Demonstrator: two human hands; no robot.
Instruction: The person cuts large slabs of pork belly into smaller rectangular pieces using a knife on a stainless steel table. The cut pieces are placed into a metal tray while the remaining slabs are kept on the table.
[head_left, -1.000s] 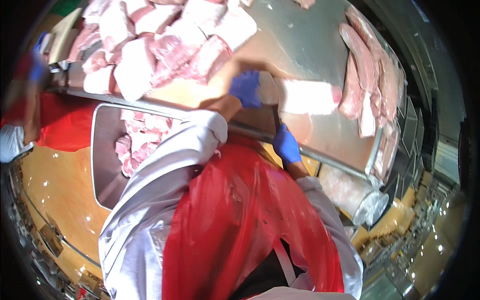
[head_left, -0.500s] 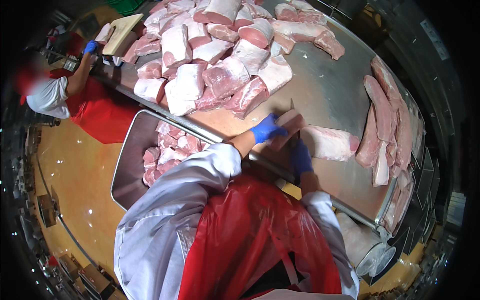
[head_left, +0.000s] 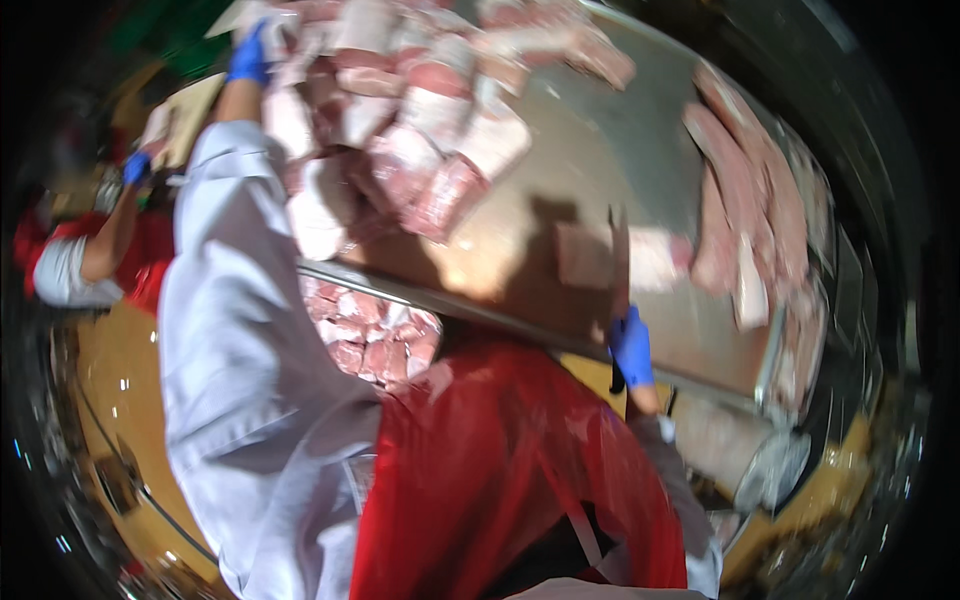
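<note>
My left hand (head_left: 248, 55), in a blue glove, is stretched to the far upper left at the edge of the pile of pink meat pieces (head_left: 365, 125); motion blur hides what its fingers touch. My right hand (head_left: 630, 345), also gloved in blue, is closed on a knife (head_left: 619, 260), whose blade points away from me over the steel table. A meat slab (head_left: 655, 260) lies beside the blade, with a smaller piece (head_left: 580, 255) just left of it. My shadow falls on the table surface.
A co-worker in red apron (head_left: 95, 260) works at the left beside a pale board (head_left: 200, 115). A steel bin of meat chunks (head_left: 370, 335) sits below the table edge (head_left: 470, 315). Long meat strips (head_left: 735, 190) lie at the right; a wrapped roll (head_left: 740, 455) is below.
My left hand has left the piece it was holding beside the knife and moved far to the upper left. The knife in my right hand now stands clear of that piece.
</note>
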